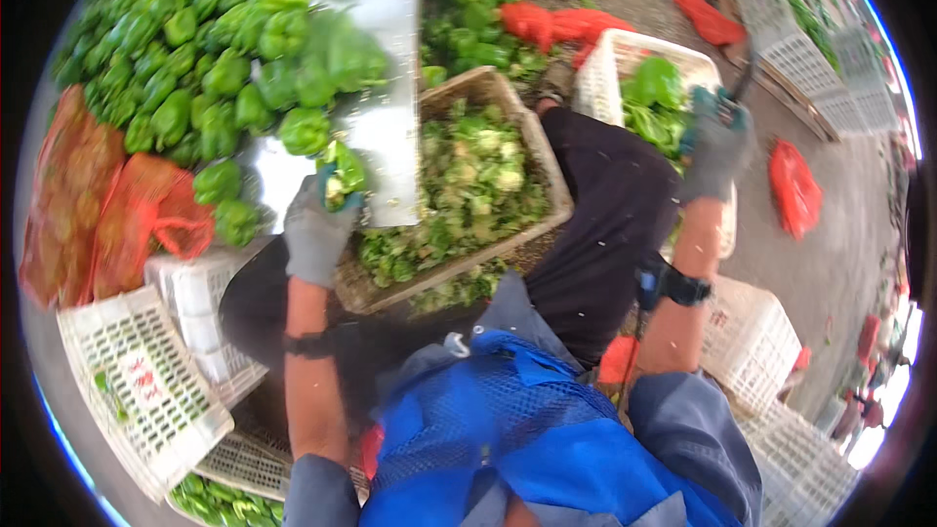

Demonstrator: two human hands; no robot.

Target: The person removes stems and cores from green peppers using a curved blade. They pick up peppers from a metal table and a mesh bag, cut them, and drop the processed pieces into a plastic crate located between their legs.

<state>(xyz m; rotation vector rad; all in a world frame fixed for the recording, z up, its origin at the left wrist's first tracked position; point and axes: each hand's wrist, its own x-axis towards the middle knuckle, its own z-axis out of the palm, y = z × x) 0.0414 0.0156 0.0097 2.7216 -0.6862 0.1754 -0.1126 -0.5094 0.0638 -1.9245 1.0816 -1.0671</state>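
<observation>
My left hand (322, 224), in a grey glove with teal fingertips, is closed around a green bell pepper (344, 174) at the metal tabletop's edge. Pale flesh shows where that pepper is cut. Off to the right, my right hand (717, 148), gloved alike, is raised over a white basket (617, 63) of green peppers (652, 98). Its fingers are wrapped round a dark, narrow knife (748, 76), blurred by motion, with the handle hidden. Between my hands, a worn crate (558, 197) holds pale pepper cores and green trimmings (468, 176).
A big heap of green peppers (185, 49) covers the left of the metal tabletop (376, 127). Red mesh sacks (68, 205) lie at the left. White crates (146, 390) flank me, and more stand far right. A red bag (793, 185) lies on the floor.
</observation>
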